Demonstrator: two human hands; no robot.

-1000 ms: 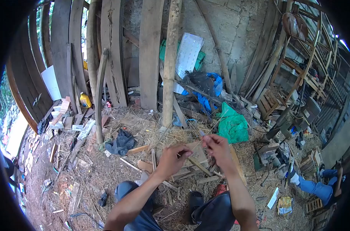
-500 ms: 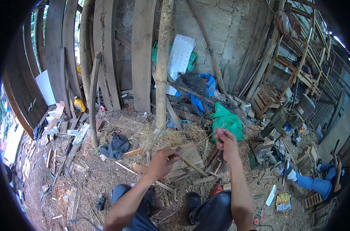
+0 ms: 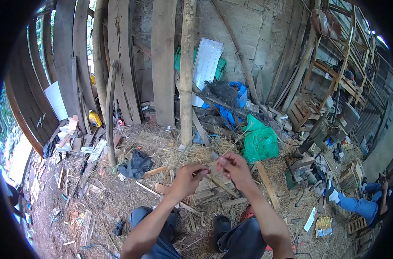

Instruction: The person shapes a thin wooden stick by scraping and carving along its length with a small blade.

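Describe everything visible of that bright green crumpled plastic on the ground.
The bright green crumpled plastic looks thin and slightly shiny, bunched in a creased mound. It lies on straw-littered ground beyond the right hand, which isn't holding it. Whether it's a bag or a sheet, I can't tell.

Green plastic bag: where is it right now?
In the head view, the green plastic bag sits right of centre, beyond the person's right hand and a little to its right, with blue plastic to the bag's upper left.
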